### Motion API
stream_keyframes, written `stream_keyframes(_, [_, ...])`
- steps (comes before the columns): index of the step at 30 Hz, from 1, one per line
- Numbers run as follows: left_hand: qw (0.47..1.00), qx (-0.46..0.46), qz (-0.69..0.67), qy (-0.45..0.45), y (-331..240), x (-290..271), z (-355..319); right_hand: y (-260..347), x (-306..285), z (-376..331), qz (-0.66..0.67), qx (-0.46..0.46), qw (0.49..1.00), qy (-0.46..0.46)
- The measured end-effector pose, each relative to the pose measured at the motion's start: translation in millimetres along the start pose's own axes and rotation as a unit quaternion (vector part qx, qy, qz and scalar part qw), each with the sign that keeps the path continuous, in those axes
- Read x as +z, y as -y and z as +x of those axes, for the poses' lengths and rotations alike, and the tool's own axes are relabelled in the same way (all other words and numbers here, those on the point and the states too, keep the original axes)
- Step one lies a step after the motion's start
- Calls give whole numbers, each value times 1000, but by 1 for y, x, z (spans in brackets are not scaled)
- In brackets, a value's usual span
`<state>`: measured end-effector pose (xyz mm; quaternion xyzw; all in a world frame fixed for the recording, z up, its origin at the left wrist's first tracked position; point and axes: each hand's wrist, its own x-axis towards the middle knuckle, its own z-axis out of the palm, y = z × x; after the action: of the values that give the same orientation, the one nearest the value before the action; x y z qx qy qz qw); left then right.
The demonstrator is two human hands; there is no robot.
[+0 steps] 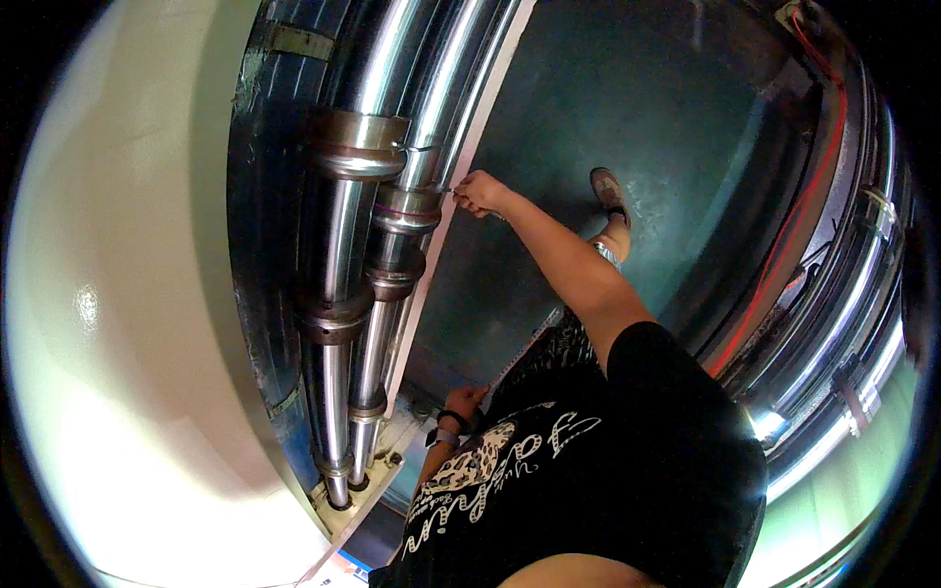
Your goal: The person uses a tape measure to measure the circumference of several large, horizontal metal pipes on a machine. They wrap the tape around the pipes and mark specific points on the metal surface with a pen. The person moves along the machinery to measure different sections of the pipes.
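My right hand point(477, 194) is stretched out toward a pair of polished metal rods. Its fingers are pinched on a thin metal pin point(446, 190), whose far end reaches the steel collar point(407, 209) on the nearer rod. Another collar point(358, 145), broader and brownish, circles the thicker rod beside it. From that collar's edge a second thin metal piece point(420, 148) sticks out. My left hand point(463, 401), with a watch and a dark band at the wrist, is low beside my body. Its fingers look curled; what they hold, if anything, I cannot make out.
Darker rings point(333, 321) sit lower on the rods. A large cream-coloured panel point(118, 294) curves along the left. More shiny rods point(833, 333) run down the right, beside a red cable point(799, 211). My foot point(608, 188) rests on the dark green floor point(686, 167).
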<state>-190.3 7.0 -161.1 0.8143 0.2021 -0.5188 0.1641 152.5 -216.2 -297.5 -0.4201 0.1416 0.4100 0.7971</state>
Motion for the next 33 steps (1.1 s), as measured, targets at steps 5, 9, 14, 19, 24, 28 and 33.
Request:
stream_keyframes(5, [1000, 9, 27, -3, 0, 0, 3, 3, 0, -4, -25, -16, 1000, 10])
stream_keyframes(9, [1000, 22, -15, -3, 11, 6, 7, 5, -10, 6, -81, -19, 996, 37])
stream_keyframes(14, [999, 35, 19, 7, 9, 7, 11, 12, -21, 17, -110, 4, 988, 112])
stream_keyframes(19, [1000, 30, 5, -3, -11, 0, 4, 23, -28, 37, -182, 61, 968, 160])
stream_keyframes(24, [999, 27, 12, -15, -25, -5, -3, 41, -16, 51, -350, 139, 905, 199])
stream_keyframes(28, [1000, -2, 27, -3, -32, -5, -4, 55, -8, 52, -414, 173, 874, 188])
stream_keyframes(33, [996, 77, 49, -15, -2, 16, 8, 36, 1, 42, -274, 145, 942, 126])
